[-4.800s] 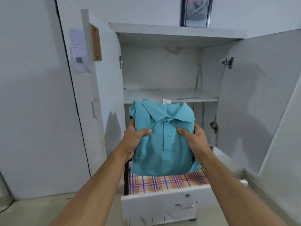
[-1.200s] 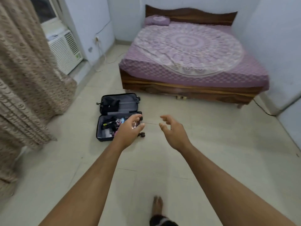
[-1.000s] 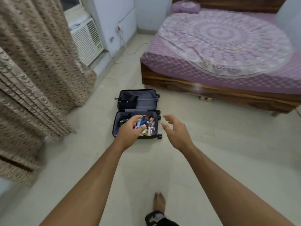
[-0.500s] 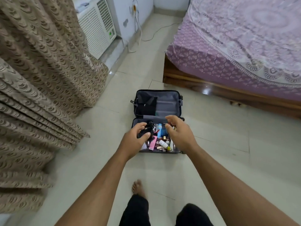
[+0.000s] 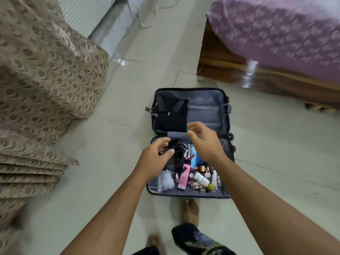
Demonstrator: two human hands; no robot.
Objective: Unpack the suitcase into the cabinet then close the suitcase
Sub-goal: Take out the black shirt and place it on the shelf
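A dark suitcase (image 5: 227, 115) lies open flat on the tiled floor. A folded black garment (image 5: 171, 115) fills the left of its far half. The near half holds several small toiletries, among them a pink box (image 5: 184, 178), a white bottle (image 5: 201, 178), a blue tube (image 5: 195, 157) and a tangle of black cable (image 5: 177, 151). My left hand (image 5: 154, 161) hovers over the near half's left side, fingers loosely curled, holding nothing. My right hand (image 5: 204, 142) reaches over the hinge with fingers spread and empty. The cabinet is out of view.
A wooden bed (image 5: 230, 70) with a purple cover stands at the far right. A patterned beige curtain (image 5: 36, 89) hangs on the left, an air-conditioner unit (image 5: 82, 13) behind it. My bare feet (image 5: 190, 210) stand just before the suitcase.
I left the cabinet, where I held a folded teal shirt, and walked to the suitcase. Both empty hands now reach down over it, the right hand stretching further forward.
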